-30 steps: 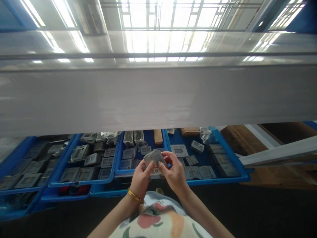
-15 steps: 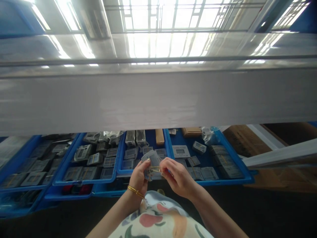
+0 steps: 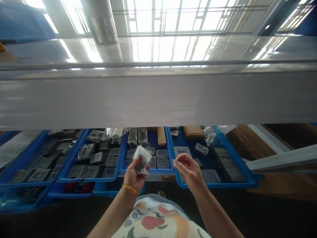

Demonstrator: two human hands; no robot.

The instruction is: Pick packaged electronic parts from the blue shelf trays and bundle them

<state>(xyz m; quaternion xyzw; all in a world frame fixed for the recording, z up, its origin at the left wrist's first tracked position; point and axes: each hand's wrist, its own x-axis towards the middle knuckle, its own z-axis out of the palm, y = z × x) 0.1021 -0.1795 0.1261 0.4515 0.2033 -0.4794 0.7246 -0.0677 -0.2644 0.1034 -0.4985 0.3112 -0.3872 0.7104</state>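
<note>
My left hand [image 3: 135, 175], with a gold bangle at the wrist, is closed around a small fanned stack of grey-white plastic panels [image 3: 143, 158]. My right hand [image 3: 189, 170] is apart from it, over the front left corner of the right-hand blue tray [image 3: 218, 184]. Its thumb and fingers pinch a thin yellowish rubber band [image 3: 175, 162], mostly hidden by the fingertips. Below the held stack, the middle blue tray [image 3: 158, 171] contains flat grey panels [image 3: 162, 154] in rows.
A white ledge [image 3: 158, 99] spans the view above the trays. More blue trays [image 3: 86, 180] with banded grey panels stand at left. Brown boxes [image 3: 193, 132] and a clear plastic bag [image 3: 210, 135] lie in the right tray. A white beam [image 3: 279, 153] and cardboard [image 3: 247, 142] are at far right.
My hands have moved apart. The rubber band, earlier stretched from the stack, has come away with my right hand, which moved right; my left hand lifted the stack slightly left.
</note>
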